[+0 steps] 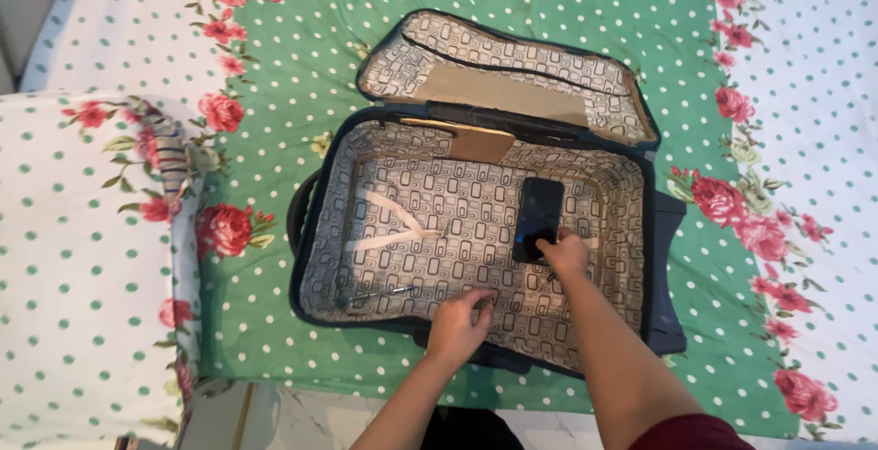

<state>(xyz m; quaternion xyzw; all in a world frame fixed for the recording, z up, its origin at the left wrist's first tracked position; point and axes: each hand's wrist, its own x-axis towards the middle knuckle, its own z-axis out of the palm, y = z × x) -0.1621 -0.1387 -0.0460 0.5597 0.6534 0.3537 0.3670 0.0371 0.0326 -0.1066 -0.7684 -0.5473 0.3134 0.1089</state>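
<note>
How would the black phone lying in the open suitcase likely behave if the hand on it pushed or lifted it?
The phone is a flat, glossy slab, so it probably stays stiff and may feel slippery to the right hand touching its lower end. Lying flat on the suitcase lining, it should slide rather than roll or tip. Its glass-like face suggests it is fragile if dropped.

Suitcase (476, 230) interior: left half open, crossed only by flat white straps (398, 226). Phone (537, 219) occupies right-centre. Raised lid (512, 70) blocks the far side; the side walls hem in both flanks.
</note>
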